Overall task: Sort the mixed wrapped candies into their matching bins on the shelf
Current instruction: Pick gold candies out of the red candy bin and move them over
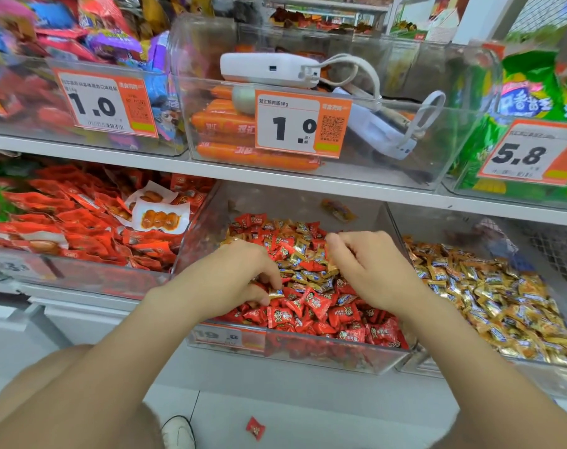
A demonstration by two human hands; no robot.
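Observation:
A clear middle bin (295, 350) on the lower shelf holds red wrapped candies (311, 314) mixed with gold wrapped candies (300, 259). Both hands are inside it. My left hand (233, 277) has its fingers curled and pinches a gold candy (275, 292) between thumb and fingertips. My right hand (369, 264) lies over the pile with its fingers curled; what it holds is hidden. To the right stands a bin (415, 361) filled with gold candies (502, 299).
The left bin (81, 273) holds red snack packets. The shelf above carries clear bins with sausages (224, 121), a white power bank (269, 68) with cable, and price tags. One red candy (255, 427) lies on the floor by a white shoe (178, 432).

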